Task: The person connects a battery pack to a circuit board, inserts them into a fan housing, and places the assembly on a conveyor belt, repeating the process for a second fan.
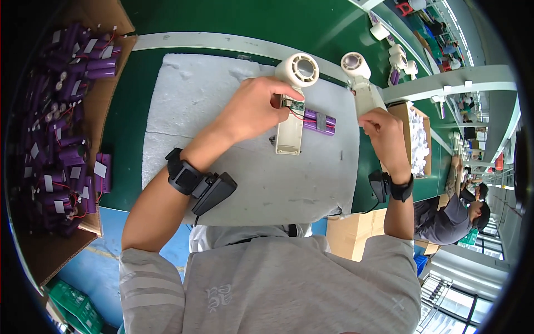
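My left hand (253,108) is closed on a white handheld fan (290,136), its fingers at the neck just under the round head. The fan's handle is uncovered, showing a small green circuit board (292,104) with thin wires. Red wire runs from there to a purple battery pack (320,121) lying beside the handle on a foam pad (183,106). My right hand (385,136) has curled fingers at the lower end of a second white fan (366,94). What its fingertips pinch is hidden, and I cannot tell whether they grip that handle.
On the left stands a cardboard box (114,106) heaped with purple battery packs. Another box (421,133) with white parts sits beyond my right hand. More fans (397,58) lie at the far right, near a metal rail (222,42). People (456,220) sit further right.
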Tool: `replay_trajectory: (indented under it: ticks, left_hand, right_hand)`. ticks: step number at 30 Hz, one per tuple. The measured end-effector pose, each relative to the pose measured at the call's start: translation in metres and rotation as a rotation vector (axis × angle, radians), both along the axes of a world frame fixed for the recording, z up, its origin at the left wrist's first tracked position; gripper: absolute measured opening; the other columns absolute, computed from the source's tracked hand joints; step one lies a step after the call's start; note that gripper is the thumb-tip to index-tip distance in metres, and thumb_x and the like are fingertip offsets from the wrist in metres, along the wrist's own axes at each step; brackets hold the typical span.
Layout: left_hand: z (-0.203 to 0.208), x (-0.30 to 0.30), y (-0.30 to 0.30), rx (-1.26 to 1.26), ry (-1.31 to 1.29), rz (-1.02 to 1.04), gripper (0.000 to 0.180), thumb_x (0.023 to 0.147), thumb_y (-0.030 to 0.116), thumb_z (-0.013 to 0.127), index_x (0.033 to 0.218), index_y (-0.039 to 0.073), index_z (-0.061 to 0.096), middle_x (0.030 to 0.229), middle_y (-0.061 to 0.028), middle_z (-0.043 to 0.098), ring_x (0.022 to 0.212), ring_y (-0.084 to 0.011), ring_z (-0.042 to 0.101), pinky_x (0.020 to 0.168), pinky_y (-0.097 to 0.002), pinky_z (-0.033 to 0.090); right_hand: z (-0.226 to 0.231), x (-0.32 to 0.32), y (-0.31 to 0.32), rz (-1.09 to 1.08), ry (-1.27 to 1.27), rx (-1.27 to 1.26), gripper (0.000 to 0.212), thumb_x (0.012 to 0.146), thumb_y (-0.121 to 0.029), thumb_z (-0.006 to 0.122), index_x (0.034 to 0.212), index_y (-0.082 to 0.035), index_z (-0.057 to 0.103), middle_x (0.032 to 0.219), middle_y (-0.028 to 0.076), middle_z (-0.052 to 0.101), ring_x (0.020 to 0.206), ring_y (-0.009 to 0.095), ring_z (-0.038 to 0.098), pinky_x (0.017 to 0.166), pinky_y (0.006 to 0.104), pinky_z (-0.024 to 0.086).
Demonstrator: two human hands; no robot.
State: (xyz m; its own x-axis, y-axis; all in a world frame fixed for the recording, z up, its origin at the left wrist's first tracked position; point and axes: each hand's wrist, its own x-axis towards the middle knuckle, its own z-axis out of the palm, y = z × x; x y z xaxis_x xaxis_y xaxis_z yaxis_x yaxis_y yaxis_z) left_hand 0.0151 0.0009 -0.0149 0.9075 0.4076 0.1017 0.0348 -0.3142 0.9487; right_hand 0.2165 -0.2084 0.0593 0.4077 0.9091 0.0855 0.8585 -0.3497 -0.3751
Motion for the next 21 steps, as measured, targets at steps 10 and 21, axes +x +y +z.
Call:
replay_trajectory:
  ticks: [10, 21]
  left_hand:
    - [0.000, 0.003, -0.005, -0.080, -0.043, 0.022, 0.030, 0.074, 0.001, 0.066, 0.103, 0.008, 0.072, 0.092, -0.0089, 0.070, 0.070, -0.0150, 0.065, 0.067, -0.0284, 0.053]
    - [0.003, -0.001, -0.004, 0.066, -0.118, 0.050, 0.030, 0.073, 0.000, 0.065, 0.100, 0.008, 0.074, 0.089, -0.0094, 0.069, 0.068, -0.0161, 0.065, 0.065, -0.0277, 0.053]
  right_hand:
    - [0.021, -0.047, -0.021, -0.117, -0.129, 0.016, 0.024, 0.078, 0.002, 0.069, 0.102, -0.001, 0.066, 0.087, 0.011, 0.067, 0.067, 0.026, 0.064, 0.062, 0.0318, 0.050]
    - [-0.036, -0.043, 0.034, 0.272, 0.591, 0.001, 0.056, 0.076, -0.001, 0.073, 0.129, -0.005, 0.052, 0.103, 0.010, 0.064, 0.077, 0.014, 0.063, 0.069, 0.0263, 0.050]
